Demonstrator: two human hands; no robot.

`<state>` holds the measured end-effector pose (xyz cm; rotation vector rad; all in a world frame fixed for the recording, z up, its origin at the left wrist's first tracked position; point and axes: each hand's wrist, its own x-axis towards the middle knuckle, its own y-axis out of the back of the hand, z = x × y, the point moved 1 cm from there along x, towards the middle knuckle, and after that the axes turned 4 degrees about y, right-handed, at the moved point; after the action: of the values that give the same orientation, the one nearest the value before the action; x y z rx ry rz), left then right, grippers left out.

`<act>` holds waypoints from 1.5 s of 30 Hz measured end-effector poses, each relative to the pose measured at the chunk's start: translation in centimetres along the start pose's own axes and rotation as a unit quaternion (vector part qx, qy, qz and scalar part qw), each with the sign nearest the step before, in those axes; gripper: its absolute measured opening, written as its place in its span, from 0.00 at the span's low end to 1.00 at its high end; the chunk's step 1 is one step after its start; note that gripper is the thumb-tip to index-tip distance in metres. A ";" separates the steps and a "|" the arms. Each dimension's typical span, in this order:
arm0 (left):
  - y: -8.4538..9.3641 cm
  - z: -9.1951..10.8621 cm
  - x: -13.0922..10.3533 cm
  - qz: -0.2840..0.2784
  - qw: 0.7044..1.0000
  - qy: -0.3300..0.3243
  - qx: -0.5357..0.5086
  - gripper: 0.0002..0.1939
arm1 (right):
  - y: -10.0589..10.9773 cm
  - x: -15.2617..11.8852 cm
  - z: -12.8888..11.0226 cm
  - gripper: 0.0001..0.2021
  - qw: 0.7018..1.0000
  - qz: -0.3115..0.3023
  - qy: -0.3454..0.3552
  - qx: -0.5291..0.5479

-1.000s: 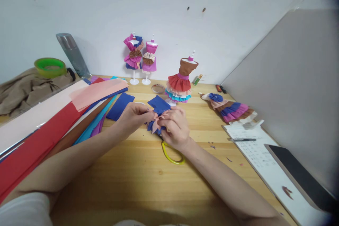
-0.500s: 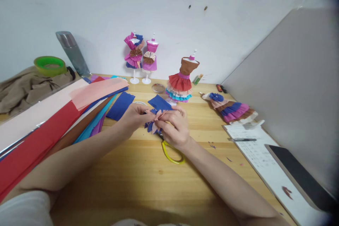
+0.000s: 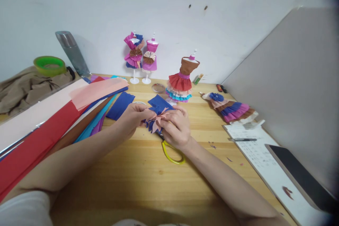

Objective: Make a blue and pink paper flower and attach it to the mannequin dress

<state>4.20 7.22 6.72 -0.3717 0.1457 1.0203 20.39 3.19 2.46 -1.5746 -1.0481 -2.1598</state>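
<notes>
Between my hands is a paper flower (image 3: 156,120) with pointed pink petals in the middle and blue petals around them. My left hand (image 3: 135,118) pinches its petals from the left, thumb and forefinger together. From the right, my right hand (image 3: 176,125) grips the flower with bent fingers; its base is hidden by them. Under the right hand lie scissors with yellow handles (image 3: 172,156), their blades mostly covered. Just behind the flower is a blue paper piece (image 3: 161,102), and a second blue paper sheet (image 3: 120,106) lies left of my left hand.
Coloured paper strips (image 3: 60,123) are piled on the left. Small mannequins in paper dresses (image 3: 182,81) stand at the back, and another paper dress (image 3: 231,109) lies on the right. A phone (image 3: 296,173) and a pen (image 3: 243,139) rest on a white board.
My left fingers have shifted slightly at the flower, and its blue and pink petals sit differently, with more blue showing at the top. My right hand has barely moved.
</notes>
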 end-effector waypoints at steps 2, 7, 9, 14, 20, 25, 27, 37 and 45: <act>0.1 -0.1 0.1 -0.006 1.000 -0.010 0.001 0.10 | 0.1 0.1 0.0 0.07 1.000 -0.006 -0.009 0.009; 0.1 -0.2 0.2 -0.015 0.999 -0.038 0.004 0.11 | 0.1 0.2 0.1 0.09 0.998 -0.005 -0.036 0.044; 0.1 -0.2 0.3 -0.018 0.999 -0.046 0.012 0.11 | 0.1 0.2 0.1 0.10 0.997 -0.006 -0.055 0.049; 0.0 -0.3 0.2 -0.020 0.995 -0.087 0.049 0.12 | 0.0 0.1 0.2 0.09 0.998 -0.017 -0.061 0.021; 0.0 -0.6 0.1 -0.012 0.994 -0.099 0.052 0.11 | -0.2 -0.2 0.4 0.08 0.999 -0.015 -0.037 -0.008; -0.1 -0.6 0.2 -0.029 0.995 -0.100 0.012 0.11 | 0.0 -0.1 0.4 0.08 0.999 -0.013 -0.043 0.004; -0.2 -0.5 0.2 -0.031 0.995 -0.098 -0.007 0.10 | 0.1 0.1 0.4 0.08 0.998 -0.008 -0.059 0.017; -0.4 -1.9 1.0 -0.058 0.988 -0.095 -0.104 0.07 | 0.6 1.1 0.4 0.06 0.996 0.019 -0.090 0.014; -0.7 -1.9 0.9 -0.062 0.981 -0.084 -0.163 0.09 | 0.6 0.8 0.5 0.07 0.999 0.014 -0.053 -0.005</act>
<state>5.39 6.89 4.91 -0.5829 -0.1975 0.9467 20.82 3.24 3.49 -1.7138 -1.0403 -2.0872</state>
